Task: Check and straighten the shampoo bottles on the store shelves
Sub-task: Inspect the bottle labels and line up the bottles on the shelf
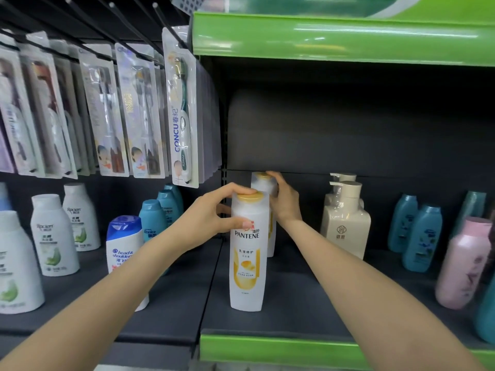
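1. Dark shelf (294, 298) with a green front edge; a green shelf lip (342, 38) sits above it.
2. Front Pantene bottle (248, 253), white with a yellow cap, stands upright near the shelf's left end, label facing out.
3. Left hand (211, 218) grips that bottle at the top: fingers curled over the cap, thumb pressed on the label just above the brand name.
4. Rear Pantene bottle (263, 183) stands directly behind the front one, farther in, mostly hidden by it.
5. Right hand (285, 199) holds the rear bottle near its cap, fingers wrapped round its right side; the fingertips are hidden behind it.
6. Right of the hands: two cream pump bottles (345, 223), one behind the other; farther right, teal bottles (417, 231) and a pink bottle (463, 263).
7. Left bay: a Head & Shoulders bottle (124, 242) under the left forearm, blue bottles (158, 212) behind it, white Rocien bottles (53, 231) at far left.
8. Toothbrush packs (179, 113) hang on pegs above the left bay.
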Demonstrator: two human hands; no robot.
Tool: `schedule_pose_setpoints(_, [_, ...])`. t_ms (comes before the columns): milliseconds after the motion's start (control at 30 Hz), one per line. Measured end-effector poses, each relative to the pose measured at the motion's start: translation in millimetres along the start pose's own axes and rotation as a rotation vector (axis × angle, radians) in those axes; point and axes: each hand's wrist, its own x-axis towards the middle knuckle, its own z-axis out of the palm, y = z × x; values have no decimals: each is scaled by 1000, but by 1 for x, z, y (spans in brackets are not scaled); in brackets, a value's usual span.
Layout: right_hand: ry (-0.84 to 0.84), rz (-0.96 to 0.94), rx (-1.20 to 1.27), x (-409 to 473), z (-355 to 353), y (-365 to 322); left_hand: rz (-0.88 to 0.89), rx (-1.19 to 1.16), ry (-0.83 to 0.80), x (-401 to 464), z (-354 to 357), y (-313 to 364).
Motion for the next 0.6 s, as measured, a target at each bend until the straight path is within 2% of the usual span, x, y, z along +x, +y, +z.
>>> schedule_pose_setpoints(367, [-147,58,-4,-4,-24,-8,-2,-13,17,-4,4,1])
schedule_pose_setpoints(600, [-53,19,-82,-30,-41,-28,19,8,101,-11,13,2])
